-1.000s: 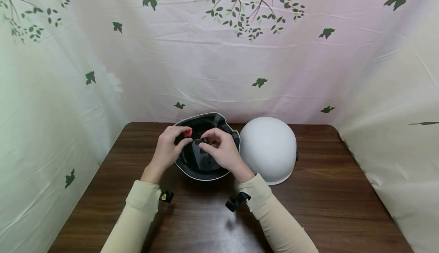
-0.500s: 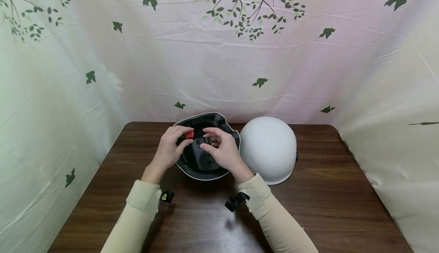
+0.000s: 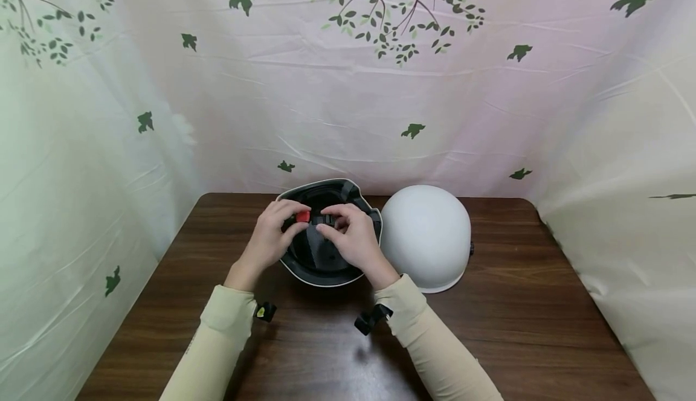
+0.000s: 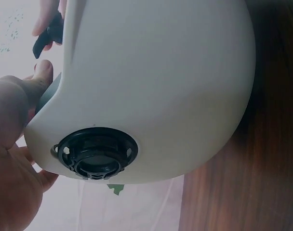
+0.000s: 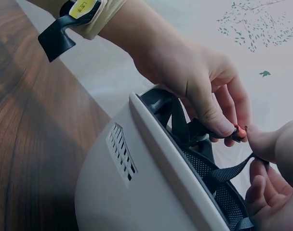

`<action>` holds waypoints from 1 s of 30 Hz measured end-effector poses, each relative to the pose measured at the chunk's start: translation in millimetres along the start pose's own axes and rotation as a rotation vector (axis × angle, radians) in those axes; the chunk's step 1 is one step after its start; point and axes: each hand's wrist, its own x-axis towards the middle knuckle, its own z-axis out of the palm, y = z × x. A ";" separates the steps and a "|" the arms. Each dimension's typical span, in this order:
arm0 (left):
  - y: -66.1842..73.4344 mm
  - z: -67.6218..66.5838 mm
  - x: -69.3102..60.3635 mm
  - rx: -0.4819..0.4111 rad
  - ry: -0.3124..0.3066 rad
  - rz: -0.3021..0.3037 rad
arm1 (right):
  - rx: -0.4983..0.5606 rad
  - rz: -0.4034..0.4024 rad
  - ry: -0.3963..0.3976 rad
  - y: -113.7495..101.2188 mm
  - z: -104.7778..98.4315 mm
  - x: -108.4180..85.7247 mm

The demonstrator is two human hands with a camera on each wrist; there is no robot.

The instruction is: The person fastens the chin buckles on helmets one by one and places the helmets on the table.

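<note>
An upturned white helmet with a black lining [image 3: 321, 279] lies on the table. Above its opening the left hand [image 3: 267, 232] pinches a red buckle piece [image 3: 302, 216] between thumb and fingers. The right hand [image 3: 356, 238], just to the right, pinches a black buckle piece [image 3: 324, 220] on a strap; the two pieces are close together, and whether they touch I cannot tell. In the right wrist view a black strap [image 5: 228, 172] runs from the helmet to the right hand [image 5: 276, 173]. The left wrist view shows a round black dial [image 4: 97, 154] on the helmet's outside.
A second white helmet [image 3: 426, 238], dome up, stands directly right of the first one. Both are near the back of the dark wooden table [image 3: 522, 304]. Behind the table and at its sides hangs a pale curtain [image 3: 337, 105] printed with leaves and birds.
The red piece in the left hand has moved slightly right, towards the black piece. The black piece has turned from mostly hidden to lying level in the right hand's fingers.
</note>
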 end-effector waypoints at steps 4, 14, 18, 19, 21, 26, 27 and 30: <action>1.4 -0.8 -0.9 -0.006 -0.020 -0.008 | -0.067 -0.032 0.026 0.4 2.9 0.1; 3.8 -2.3 -2.3 -0.005 -0.050 -0.024 | -0.177 -0.094 0.037 1.9 11.4 -0.5; 4.7 -2.0 -2.3 -0.013 -0.055 -0.016 | -0.187 -0.123 0.051 2.1 13.1 -1.0; 4.8 -1.9 -2.2 -0.015 -0.055 -0.016 | -0.186 -0.125 0.054 2.0 13.3 -1.1; 5.1 -1.9 -2.3 -0.017 -0.054 -0.015 | -0.171 -0.127 0.054 1.9 13.7 -1.6; 5.8 -2.3 -3.0 -0.016 -0.037 -0.007 | -0.126 -0.132 0.037 2.4 13.3 -3.0; 5.9 -2.4 -3.2 -0.015 -0.034 -0.003 | -0.126 -0.136 0.035 2.5 13.1 -3.2; 6.4 -2.9 -3.8 -0.016 -0.034 0.003 | -0.153 -0.154 0.039 2.0 13.2 -4.0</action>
